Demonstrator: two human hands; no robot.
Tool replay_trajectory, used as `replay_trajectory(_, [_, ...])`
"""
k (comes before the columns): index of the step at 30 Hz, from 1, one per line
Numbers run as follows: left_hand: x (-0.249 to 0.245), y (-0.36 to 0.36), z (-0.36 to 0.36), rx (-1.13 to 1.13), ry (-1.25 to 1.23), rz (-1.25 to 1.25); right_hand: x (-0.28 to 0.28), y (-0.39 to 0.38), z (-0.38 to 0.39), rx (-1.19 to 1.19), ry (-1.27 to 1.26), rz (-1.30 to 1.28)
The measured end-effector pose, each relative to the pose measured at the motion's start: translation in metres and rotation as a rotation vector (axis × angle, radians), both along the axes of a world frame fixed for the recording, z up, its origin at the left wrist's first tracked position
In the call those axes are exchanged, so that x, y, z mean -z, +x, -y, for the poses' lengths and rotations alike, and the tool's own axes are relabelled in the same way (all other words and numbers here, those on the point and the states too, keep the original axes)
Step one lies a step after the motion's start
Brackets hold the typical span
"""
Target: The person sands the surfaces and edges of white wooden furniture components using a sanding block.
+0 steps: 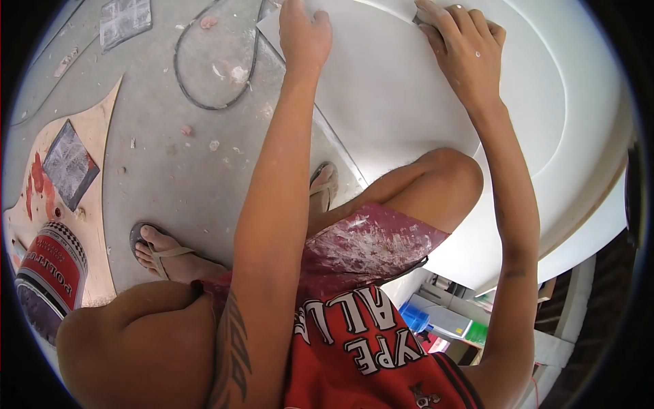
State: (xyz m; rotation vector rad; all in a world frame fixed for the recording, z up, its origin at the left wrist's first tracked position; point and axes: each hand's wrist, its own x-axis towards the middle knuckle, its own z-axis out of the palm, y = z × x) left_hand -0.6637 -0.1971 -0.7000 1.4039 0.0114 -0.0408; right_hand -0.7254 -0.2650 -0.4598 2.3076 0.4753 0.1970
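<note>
My left hand (304,41) is at the top edge of the view, over the left edge of a large smooth white panel (388,88). Its thumb shows, but its other fingers are mostly hidden or cut off. Farther right, my right hand (470,51) is over the same panel near a curved raised rim. Its fingers are curled together around a small greyish thing, too hidden to name.
A grey floor (184,163) with dust and scraps holds a looped dark cable (178,68). At the left, a wooden board (95,177) carries a dusty dark square (70,165), beside a red can (54,262). A blue container (413,317) stands behind, below the panel.
</note>
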Motion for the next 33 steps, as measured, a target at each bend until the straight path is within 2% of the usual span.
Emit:
replay_trajectory(3, [-0.003, 0.002, -0.002, -0.032, 0.012, 0.011, 0.004, 0.004, 0.0, 0.001, 0.001, 0.019])
replay_trajectory(5, [0.042, 0.013, 0.024, -0.049, 0.098, 0.037, 0.019, 0.02, 0.004, -0.091, -0.036, 0.025])
replay_trajectory(7, [0.052, 0.014, 0.023, -0.055, 0.178, 0.061, 0.022, 0.021, 0.008, -0.091, -0.015, 0.012])
replay_trajectory(12, [0.035, 0.017, 0.012, 0.0, 0.042, 0.101, -0.003, -0.003, 0.002, -0.026, -0.021, -0.013])
replay_trajectory(14, [0.035, 0.016, 0.011, -0.016, 0.059, 0.141, -0.004, -0.007, 0.004, -0.008, -0.024, 0.01])
replay_trajectory(16, [0.038, 0.017, 0.006, -0.026, 0.088, 0.185, 0.009, 0.01, 0.003, -0.042, -0.032, 0.007])
replay_trajectory(19, [0.058, 0.02, 0.001, 0.108, 0.027, 0.174, 0.016, 0.021, 0.009, -0.087, -0.028, -0.013])
replay_trajectory(21, [0.078, 0.024, 0.015, 0.005, 0.186, 0.187, 0.012, 0.013, 0.008, -0.099, -0.027, -0.029])
replay_trajectory(22, [0.066, 0.021, 0.006, 0.008, 0.183, 0.183, 0.003, 0.001, 0.005, -0.061, -0.029, -0.013])
replay_trajectory(24, [0.044, 0.022, -0.005, 0.091, 0.021, 0.149, -0.007, -0.005, -0.001, -0.032, -0.039, 0.005])
replay_trajectory(26, [0.045, 0.021, -0.004, 0.07, 0.001, 0.198, -0.007, -0.007, 0.0, -0.02, -0.026, 0.018])
replay_trajectory(30, [0.076, 0.03, 0.0, 0.128, -0.021, 0.238, 0.022, 0.024, 0.009, -0.118, 0.005, -0.005])
replay_trajectory(33, [0.087, 0.03, 0.004, 0.072, -0.024, 0.227, 0.009, 0.006, 0.007, -0.096, -0.012, -0.002])
